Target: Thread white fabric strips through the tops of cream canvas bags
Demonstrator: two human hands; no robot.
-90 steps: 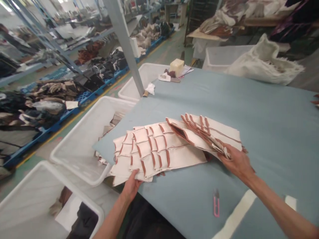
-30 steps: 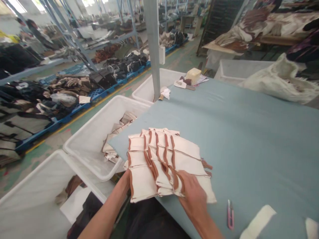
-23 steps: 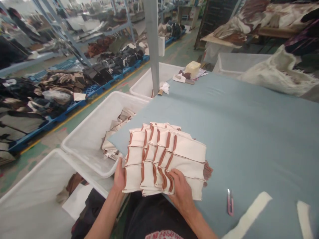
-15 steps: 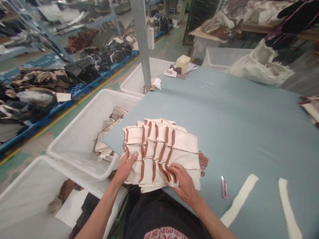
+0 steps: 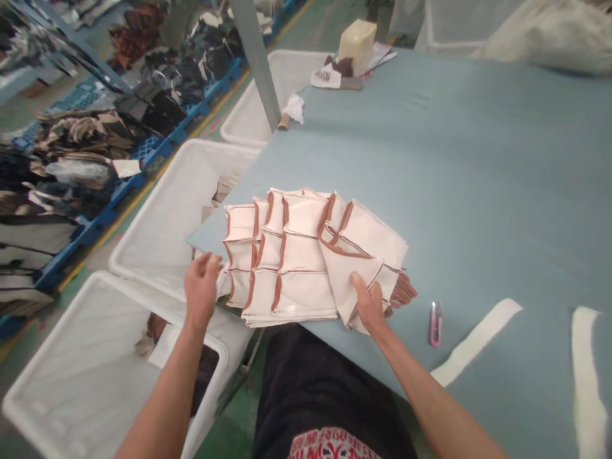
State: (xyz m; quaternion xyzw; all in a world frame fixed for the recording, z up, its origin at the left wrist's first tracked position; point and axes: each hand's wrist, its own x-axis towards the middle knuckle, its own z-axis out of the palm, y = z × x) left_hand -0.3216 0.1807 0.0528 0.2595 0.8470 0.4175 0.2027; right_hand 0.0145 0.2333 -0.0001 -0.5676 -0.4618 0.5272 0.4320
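Along the near edge of the surface [image 5: 478, 178], cream panels [image 5: 306, 252] lie fanned, overlapping. The right hand [image 5: 370, 303] has its fingers clamped on a folded panel [image 5: 351, 271] at their right end. Just beside the left end, the left hand [image 5: 203, 287] curls its fingers; whether they pinch anything, I cannot tell. A light grip should avoid dragging the layers beneath.
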